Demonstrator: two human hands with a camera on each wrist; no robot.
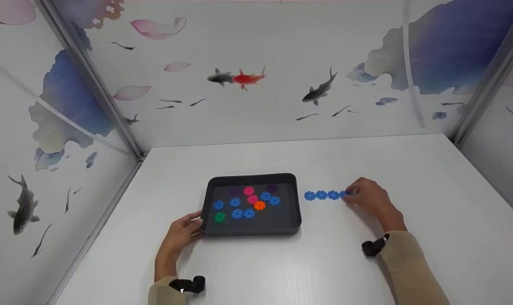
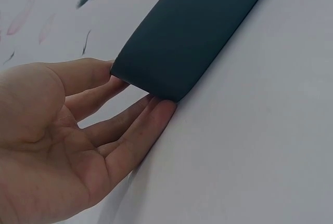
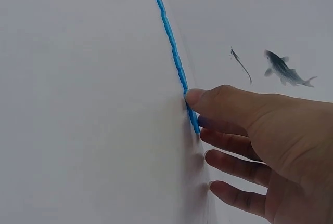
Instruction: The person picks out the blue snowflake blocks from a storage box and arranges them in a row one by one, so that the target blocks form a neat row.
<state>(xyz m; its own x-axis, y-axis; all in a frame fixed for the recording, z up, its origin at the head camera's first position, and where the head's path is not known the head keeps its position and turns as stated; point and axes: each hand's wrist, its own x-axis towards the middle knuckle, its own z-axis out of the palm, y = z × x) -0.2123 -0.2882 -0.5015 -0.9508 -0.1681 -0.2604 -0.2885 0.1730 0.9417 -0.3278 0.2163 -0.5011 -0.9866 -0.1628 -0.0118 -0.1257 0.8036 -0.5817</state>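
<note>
My right hand (image 1: 369, 198) pinches the right end of a straight chain of several blue notched plastic discs (image 1: 321, 195), to the right of the tray. The right wrist view shows this blue chain (image 3: 174, 50) edge-on, thumb on one side near its end; the right hand's (image 3: 244, 130) other fingers are spread below. My left hand (image 1: 180, 233) holds the left side of a dark grey rectangular tray (image 1: 282, 226). Seen from the left wrist, the left hand (image 2: 78, 135) has its thumb at the rim and fingers at the bottom edge of the tray (image 2: 177, 37).
In the tray lie loose blue discs (image 1: 218, 205), a green disc (image 1: 220, 217), an orange disc (image 1: 260, 205), pink discs (image 1: 249, 191) and dark purple discs (image 1: 272, 189). The white table (image 1: 324, 271) meets fish-painted walls (image 1: 277, 114) behind and at the sides.
</note>
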